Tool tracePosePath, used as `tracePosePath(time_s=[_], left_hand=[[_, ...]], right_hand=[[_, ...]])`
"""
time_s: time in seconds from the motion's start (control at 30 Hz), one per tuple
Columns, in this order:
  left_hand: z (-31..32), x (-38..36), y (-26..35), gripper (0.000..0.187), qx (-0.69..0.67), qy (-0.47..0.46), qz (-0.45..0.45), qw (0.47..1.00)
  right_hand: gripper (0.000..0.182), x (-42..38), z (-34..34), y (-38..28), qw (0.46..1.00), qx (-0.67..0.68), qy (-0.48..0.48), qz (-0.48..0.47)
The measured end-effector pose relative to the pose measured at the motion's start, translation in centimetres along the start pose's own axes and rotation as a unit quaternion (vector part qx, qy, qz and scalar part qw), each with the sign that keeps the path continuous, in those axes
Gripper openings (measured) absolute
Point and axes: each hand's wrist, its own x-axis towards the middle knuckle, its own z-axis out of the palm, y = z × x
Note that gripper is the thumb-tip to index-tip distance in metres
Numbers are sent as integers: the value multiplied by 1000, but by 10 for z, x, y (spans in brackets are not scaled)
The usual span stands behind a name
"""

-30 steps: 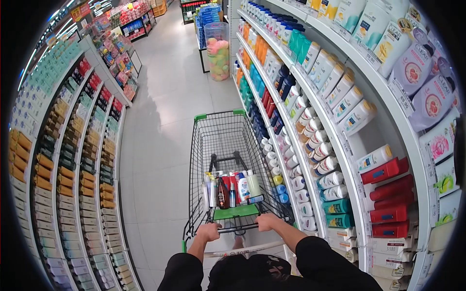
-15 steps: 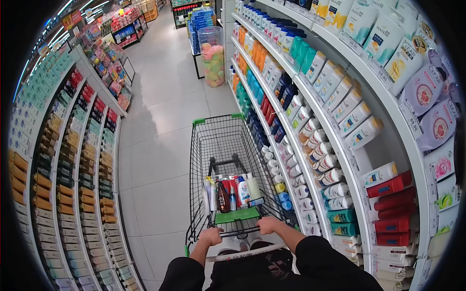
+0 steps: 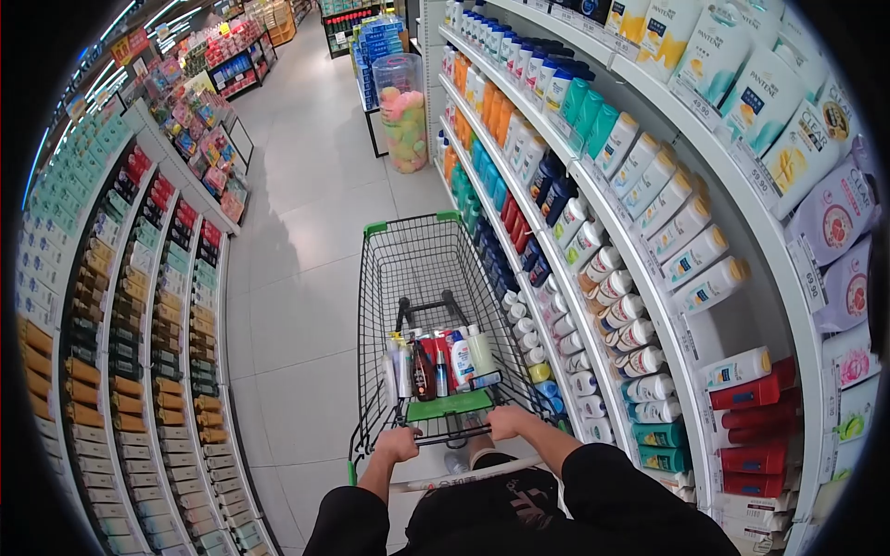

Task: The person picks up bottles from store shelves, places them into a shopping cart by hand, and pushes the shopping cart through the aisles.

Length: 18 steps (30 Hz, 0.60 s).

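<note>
A black wire shopping cart (image 3: 371,306) with green corner pieces stands ahead of me in the aisle. My left hand (image 3: 397,444) is closed on the rear frame of the cart, left of the green flap (image 3: 451,405). On the right of the flap, my right hand (image 3: 507,423) also grips that frame. Behind the hands runs a pale handle bar (image 3: 464,477) with lettering. Upright near the flap are several bottles, among them a brown bottle (image 3: 424,372), a white bottle with a blue label (image 3: 462,361) and a pale green bottle (image 3: 479,352). A small blue box (image 3: 485,379) lies beside them.
Close on the right, a shelf (image 3: 649,246) carries shampoo and other bottles. Boxed goods fill the left shelf (image 3: 111,315). Farther ahead stands a clear bin (image 3: 404,116) of colourful balls, beside stacked blue boxes (image 3: 378,46). Tiled floor (image 3: 297,259) runs between the shelves.
The cart and I have moved slightly forward; shelf goods on the right appear lower and a little larger. A shoe and lower leg now show below the cart. Both hands keep their grip.
</note>
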Motion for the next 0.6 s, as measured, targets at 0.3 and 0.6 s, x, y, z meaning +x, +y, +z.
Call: tracePosePath(time_s=[0.3,0.6], left_hand=[[-64,30,-9,55,-6,4,-15,1000],[-123,70,-15,61,-14,-4,-33,999]], right_hand=[[38,42,-68,4,999,-4,-31,13],[39,73,-144,18,999,-17,-23,-24]])
